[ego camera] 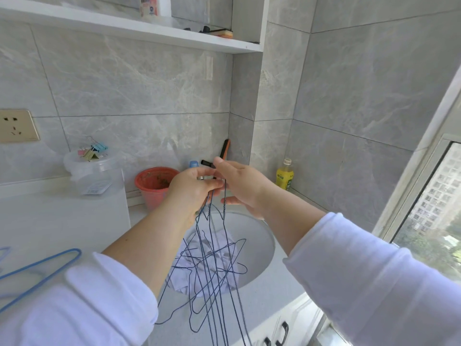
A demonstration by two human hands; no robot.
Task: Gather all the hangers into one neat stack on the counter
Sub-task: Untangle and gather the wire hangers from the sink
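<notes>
While the dark wire hangers (212, 265) are pinched at their hooks by both the left hand (192, 191) and the right hand (239, 186), tangling is judged likely; light, springy wire is best gripped near the twisted necks.

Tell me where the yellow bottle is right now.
In the head view, the yellow bottle stands on the counter at the right wall, just beyond the right hand.

White counter (262, 310) with round inset basin (259, 243), light-blue hanger (47, 268) at left, red pot (153, 186), yellow bottle (284, 176) at back.
</notes>
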